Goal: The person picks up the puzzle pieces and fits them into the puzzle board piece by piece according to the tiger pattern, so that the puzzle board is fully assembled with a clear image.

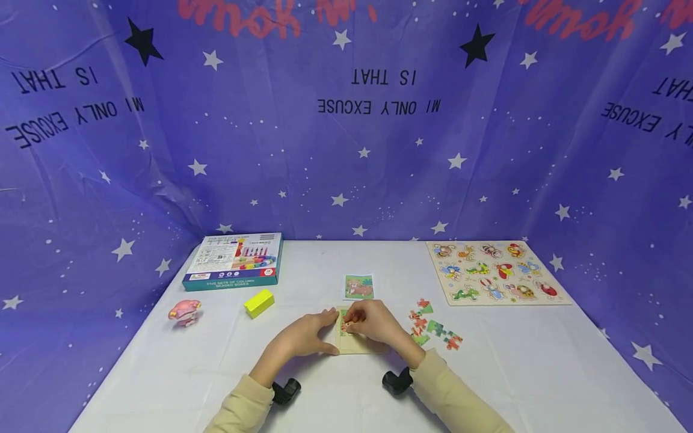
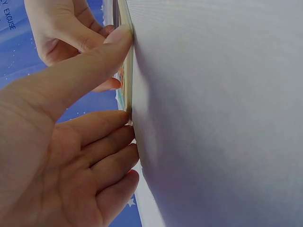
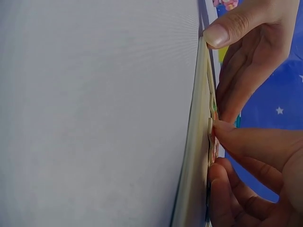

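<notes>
Can pass freely between box (image 1: 233, 261) and card (image 1: 360, 287), and between card and insect board (image 1: 557, 300). Blocked at tray (image 1: 361, 349): along left edge by left hand (image 1: 305, 332), on top by right hand (image 1: 373, 323), beyond by card. Reachable from near side, between wrist cameras (image 1: 287, 391). Hemmed rightward by pieces (image 1: 435, 328); leftward by block (image 1: 260, 303), then toy (image 1: 185, 312).

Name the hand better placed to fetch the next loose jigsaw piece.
Likely the right hand: the loose jigsaw pieces lie on its side, though it pinches a piece. The left hand, farther away, touches the wooden tray.
</notes>
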{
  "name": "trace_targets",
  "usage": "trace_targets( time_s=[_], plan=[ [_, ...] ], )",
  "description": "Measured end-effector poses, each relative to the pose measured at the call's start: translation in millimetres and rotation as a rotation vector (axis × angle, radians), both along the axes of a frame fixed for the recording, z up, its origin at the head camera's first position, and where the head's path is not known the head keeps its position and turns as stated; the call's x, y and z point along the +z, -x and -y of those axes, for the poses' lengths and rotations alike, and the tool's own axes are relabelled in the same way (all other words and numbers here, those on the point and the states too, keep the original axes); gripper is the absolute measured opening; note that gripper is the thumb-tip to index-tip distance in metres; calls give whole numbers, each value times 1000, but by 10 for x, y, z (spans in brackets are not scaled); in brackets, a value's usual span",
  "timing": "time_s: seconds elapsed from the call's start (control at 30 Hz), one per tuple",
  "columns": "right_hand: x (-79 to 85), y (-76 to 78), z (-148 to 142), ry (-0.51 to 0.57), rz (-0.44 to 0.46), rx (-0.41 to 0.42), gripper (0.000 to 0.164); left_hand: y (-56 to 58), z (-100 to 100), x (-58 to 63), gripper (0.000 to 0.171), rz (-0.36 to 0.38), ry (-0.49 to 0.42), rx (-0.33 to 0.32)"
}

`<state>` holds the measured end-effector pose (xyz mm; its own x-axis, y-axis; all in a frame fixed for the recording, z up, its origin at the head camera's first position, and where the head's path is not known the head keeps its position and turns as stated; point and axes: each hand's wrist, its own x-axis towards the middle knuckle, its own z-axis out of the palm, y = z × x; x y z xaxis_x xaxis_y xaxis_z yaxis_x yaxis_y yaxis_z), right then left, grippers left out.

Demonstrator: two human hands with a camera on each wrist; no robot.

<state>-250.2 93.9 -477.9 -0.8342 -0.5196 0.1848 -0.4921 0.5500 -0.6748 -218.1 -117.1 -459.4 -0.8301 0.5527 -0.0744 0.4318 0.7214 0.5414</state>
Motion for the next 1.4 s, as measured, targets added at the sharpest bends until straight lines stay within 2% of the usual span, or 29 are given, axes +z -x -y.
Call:
trace_targets(
  time_s=[0.4,0.63,0.9,1.13,1.4],
  plan=[
    [31,-8,20,-35,4,-2,11,-3,3,7,81,-2,9,-3],
    [48,-6,22,-17,2,32,7,-8,5,20,81,5,5,-3],
    [103,-7,-16,-58,4,64,15,-13,3,30,80,7,-2,-7],
    [96,8,-54,-74,5,77,10,-10,2,24,80,4,6,-4],
    [85,18,-69,-62,50,67,15,-2,-2,13,81,11,10,-2]
  ],
)
